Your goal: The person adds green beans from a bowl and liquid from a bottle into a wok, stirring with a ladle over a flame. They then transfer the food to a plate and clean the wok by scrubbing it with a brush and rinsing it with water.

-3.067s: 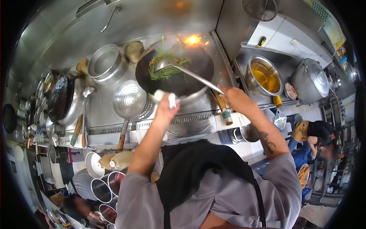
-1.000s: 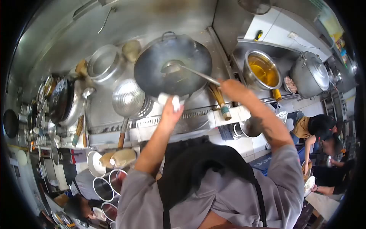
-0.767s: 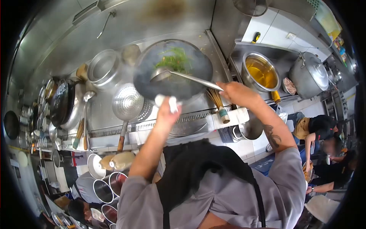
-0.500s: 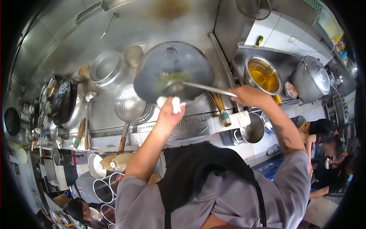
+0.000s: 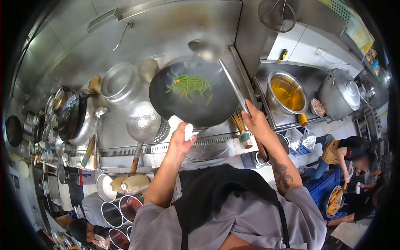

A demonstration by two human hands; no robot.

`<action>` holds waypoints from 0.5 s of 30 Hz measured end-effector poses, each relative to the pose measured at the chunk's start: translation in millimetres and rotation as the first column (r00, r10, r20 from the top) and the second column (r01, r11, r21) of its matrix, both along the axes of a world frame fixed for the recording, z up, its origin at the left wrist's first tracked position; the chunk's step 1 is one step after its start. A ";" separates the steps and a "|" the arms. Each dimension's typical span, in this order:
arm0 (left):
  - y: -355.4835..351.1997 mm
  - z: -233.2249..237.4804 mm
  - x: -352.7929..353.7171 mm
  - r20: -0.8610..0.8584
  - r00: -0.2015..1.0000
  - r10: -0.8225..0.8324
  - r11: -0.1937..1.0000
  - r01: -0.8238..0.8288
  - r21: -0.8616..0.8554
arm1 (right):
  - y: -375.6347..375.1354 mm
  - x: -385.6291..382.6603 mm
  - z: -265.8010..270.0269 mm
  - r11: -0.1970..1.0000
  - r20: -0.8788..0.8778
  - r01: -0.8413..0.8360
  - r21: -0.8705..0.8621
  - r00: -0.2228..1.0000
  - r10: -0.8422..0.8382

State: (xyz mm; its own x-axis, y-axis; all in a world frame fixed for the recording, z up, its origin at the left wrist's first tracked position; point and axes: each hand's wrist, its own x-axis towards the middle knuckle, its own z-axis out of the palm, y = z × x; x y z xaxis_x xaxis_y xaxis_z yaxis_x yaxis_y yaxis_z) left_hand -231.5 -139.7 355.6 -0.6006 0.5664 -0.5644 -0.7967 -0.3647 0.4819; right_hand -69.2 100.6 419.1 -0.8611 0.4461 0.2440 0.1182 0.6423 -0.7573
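Over the range, the wok could tip if the left hand slips at its near rim. The ladle, grasped in the right hand's fingers, hangs by the far rim, bowl pointing away, long axis slanting near-right to far-left. Green stalks lie inside the wok; the left fingers clench white cloth.

Dark wok — green stalks inside, ladle tilted (slightly blurred), white cloth bunched.

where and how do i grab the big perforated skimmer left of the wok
Probably by the wooden handle end, from the near side, closing around it: the slim handle points toward you, while the perforated bowl lies farther back.
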 end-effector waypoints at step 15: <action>-16.4 -2.2 25.1 0.034 0.987 -0.157 0.985 0.159 -0.073 | -29.9 21.1 -4.5 -0.135 0.085 0.132 -0.982 0.948 0.308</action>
State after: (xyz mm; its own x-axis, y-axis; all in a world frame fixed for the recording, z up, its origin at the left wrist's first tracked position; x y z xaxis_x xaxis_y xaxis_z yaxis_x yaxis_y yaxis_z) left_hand -206.5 -156.1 353.4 -0.4900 0.6087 -0.6240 -0.8551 -0.1965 0.4797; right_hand -48.1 70.7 414.6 -0.8283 -0.0955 -0.5521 0.4168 -0.7636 -0.4931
